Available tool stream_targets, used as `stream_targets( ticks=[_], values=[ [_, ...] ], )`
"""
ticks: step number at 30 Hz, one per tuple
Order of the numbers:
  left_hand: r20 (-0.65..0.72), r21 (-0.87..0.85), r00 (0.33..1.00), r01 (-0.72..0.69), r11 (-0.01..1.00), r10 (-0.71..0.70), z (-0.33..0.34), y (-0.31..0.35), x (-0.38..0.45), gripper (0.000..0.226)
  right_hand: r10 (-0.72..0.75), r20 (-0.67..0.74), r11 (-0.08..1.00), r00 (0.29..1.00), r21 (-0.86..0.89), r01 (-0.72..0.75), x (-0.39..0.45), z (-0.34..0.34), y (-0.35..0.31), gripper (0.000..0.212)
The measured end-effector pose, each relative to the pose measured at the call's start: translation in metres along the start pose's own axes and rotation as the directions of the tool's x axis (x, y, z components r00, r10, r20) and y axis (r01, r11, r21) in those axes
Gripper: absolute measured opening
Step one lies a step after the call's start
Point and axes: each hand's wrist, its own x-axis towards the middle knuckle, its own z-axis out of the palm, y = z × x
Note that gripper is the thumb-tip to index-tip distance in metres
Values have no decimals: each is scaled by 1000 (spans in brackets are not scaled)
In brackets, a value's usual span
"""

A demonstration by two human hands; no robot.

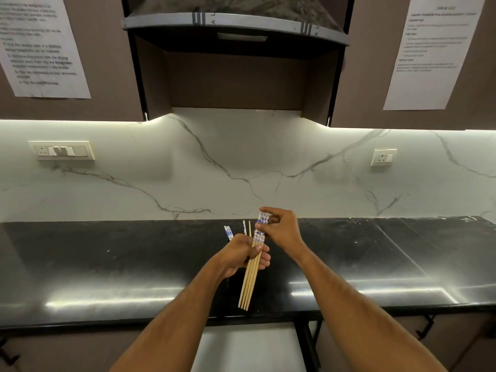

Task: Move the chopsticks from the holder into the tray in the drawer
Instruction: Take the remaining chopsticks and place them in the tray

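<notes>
Both hands, left hand point(243, 255) and right hand point(279, 229), closed around chopsticks point(251, 280); black counter point(107, 264) beneath

Holder hidden behind left hand point(243, 255); posters point(40, 47) unreadable.

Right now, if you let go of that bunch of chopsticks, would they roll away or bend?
The chopsticks look like thin straight wood, so probably stiff and light. Both the left hand and right hand grip them, hinting a loose bunch slips apart easily. On the smooth black counter they might roll.
</notes>
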Motion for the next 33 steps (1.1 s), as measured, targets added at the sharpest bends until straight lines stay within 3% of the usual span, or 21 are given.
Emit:
stream_targets(
  ticks=[7,13,20,22,25,26,28,29,31,33],
  values=[
    [-126,56,991,49,997,-42,-6,-30,-15,21,290,-120,918,950,315,-240,-19,0,13,47],
    [-91,150,988,140,979,-127,-10,-55,-29,18,461,-96,796,882,485,-363,-52,17,30,38],
    [-153,230,961,260,938,-229,-5,-105,-45,17,575,-53,721,817,505,-475,-101,40,62,34],
    [-187,323,957,272,907,-221,-3,-122,-49,17,586,-61,760,808,388,-521,-115,44,80,41],
    [-219,543,956,285,790,-194,0,-151,-59,10,459,-139,879,878,-76,-471,-140,46,102,61],
    [-218,598,957,287,748,-193,1,-162,-62,8,377,-109,889,920,-236,-392,-150,48,104,62],
    [-193,719,960,278,637,-201,3,-182,-67,6,268,88,874,959,-442,-203,-169,54,105,53],
    [-177,771,962,267,578,-208,6,-191,-70,6,288,233,853,929,-504,-138,-178,60,105,47],
    [-158,827,965,246,506,-211,14,-208,-78,4,404,466,771,787,-637,-19,-199,76,111,30],
    [-132,856,971,213,471,-198,22,-225,-85,6,478,531,688,700,-721,77,-218,89,121,9]
  ],
)
